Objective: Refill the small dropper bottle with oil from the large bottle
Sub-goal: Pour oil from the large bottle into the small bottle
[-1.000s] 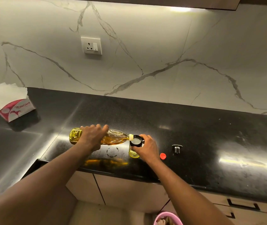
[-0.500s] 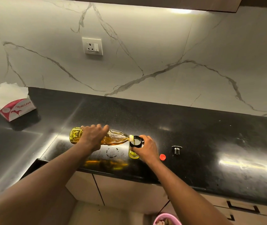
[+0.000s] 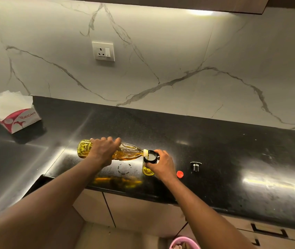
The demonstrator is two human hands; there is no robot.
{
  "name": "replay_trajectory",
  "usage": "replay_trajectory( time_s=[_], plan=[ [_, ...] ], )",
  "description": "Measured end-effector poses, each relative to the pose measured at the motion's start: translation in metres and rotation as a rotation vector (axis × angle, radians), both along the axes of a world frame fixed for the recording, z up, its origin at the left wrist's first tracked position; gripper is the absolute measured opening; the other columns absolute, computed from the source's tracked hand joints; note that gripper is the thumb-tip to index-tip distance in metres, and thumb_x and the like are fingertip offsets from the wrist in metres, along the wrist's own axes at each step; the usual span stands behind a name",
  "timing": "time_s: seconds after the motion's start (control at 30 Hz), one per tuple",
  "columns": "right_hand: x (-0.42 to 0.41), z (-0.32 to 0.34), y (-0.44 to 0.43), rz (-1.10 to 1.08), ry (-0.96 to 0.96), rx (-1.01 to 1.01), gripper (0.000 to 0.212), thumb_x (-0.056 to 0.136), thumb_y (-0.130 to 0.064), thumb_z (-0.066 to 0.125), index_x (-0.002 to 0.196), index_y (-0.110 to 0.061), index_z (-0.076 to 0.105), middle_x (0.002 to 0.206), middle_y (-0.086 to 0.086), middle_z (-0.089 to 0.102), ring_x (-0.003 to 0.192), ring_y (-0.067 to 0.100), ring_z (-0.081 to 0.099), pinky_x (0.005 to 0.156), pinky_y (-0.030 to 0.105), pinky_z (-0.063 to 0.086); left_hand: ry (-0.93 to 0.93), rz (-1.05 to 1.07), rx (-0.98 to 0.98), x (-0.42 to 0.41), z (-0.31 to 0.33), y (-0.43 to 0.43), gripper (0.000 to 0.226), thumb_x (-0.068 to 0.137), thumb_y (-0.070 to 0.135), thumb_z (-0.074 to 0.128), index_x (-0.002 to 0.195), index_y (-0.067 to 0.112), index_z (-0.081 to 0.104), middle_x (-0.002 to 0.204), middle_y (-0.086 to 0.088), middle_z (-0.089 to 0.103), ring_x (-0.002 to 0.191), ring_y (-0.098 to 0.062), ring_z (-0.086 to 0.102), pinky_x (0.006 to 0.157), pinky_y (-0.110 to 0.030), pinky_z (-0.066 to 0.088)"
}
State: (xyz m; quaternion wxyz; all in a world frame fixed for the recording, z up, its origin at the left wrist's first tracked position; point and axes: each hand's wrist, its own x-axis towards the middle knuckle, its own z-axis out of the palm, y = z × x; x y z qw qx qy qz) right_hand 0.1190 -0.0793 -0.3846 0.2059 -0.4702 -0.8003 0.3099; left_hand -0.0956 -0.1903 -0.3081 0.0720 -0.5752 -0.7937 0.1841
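Step in hand: the pour itself, by my reading. The large bottle's mouth is at the small bottle's opening.
Left hand: your left hand grips the large bottle round its middle, fingers curled over the top. The bottle is tipped nearly level, with its pale mouth pointing to your right.
Right hand: your right hand is wrapped round the small bottle, steadying it upright on the counter.
Small bottle: it stands near the front edge of the counter, and its black rim touches or sits just under the large bottle's mouth. Yellow oil shows low in it. I cannot tell the fill level higher up because your fingers cover it.
Loose parts: a red cap lies just right of your right hand. A small metal-and-black top stands a little further right.
Also present: a tissue box at far left.
Next move calls for: a slow, shallow tilt and your eye on the rim. Judge the level, then raise the large bottle's neck cleanly so no oil runs down the side.
Risk: the opening is narrow, so overshoot onto the counter is likely if you tilt harder.
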Motion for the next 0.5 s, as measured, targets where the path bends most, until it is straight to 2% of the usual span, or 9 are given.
replay_trajectory(
  time_s=[0.13,0.23,0.37,0.5],
  plan=[
    [0.0002,-0.0005,0.0002,0.004,-0.008,0.001,0.058,0.08,-0.041,0.083,0.129,-0.02,0.06,0.122,0.0,0.061,0.102,0.006,0.049,0.069,0.011,0.034,-0.005,0.002,-0.005,-0.0002,0.0012,0.0011,0.08,0.087,0.029,0.077,0.151,0.023,0.029,0.127,-0.007,0.06,0.118,-0.03,0.063,0.099,-0.061,0.053],
    [0.0001,-0.0007,0.0007,0.005,-0.011,-0.004,0.058,0.081,-0.041,0.084,0.13,-0.02,0.06,0.124,-0.001,0.061,0.102,0.006,0.049,0.071,0.014,0.036,-0.002,0.002,-0.003,-0.0008,0.0004,0.0012,0.081,0.087,0.029,0.077,0.152,0.023,0.028,0.127,-0.007,0.06,0.117,-0.03,0.063,0.099,-0.061,0.052],
    [0.0,-0.0005,0.0003,0.003,-0.008,-0.01,0.057,0.08,-0.042,0.084,0.128,-0.021,0.061,0.123,-0.001,0.062,0.103,0.006,0.051,0.069,0.01,0.034,-0.002,-0.001,0.003,-0.0006,0.0002,0.0005,0.078,0.087,0.027,0.076,0.15,0.023,0.03,0.124,-0.007,0.06,0.115,-0.029,0.064,0.098,-0.061,0.053],
    [0.0001,-0.001,-0.0001,0.0,-0.009,-0.011,0.057,0.08,-0.043,0.083,0.128,-0.021,0.061,0.123,-0.002,0.061,0.103,0.006,0.052,0.07,0.013,0.036,-0.01,0.002,0.004,-0.0003,0.0,0.0,0.079,0.087,0.028,0.076,0.151,0.023,0.029,0.124,-0.007,0.06,0.115,-0.03,0.064,0.098,-0.06,0.053]
  ],
)
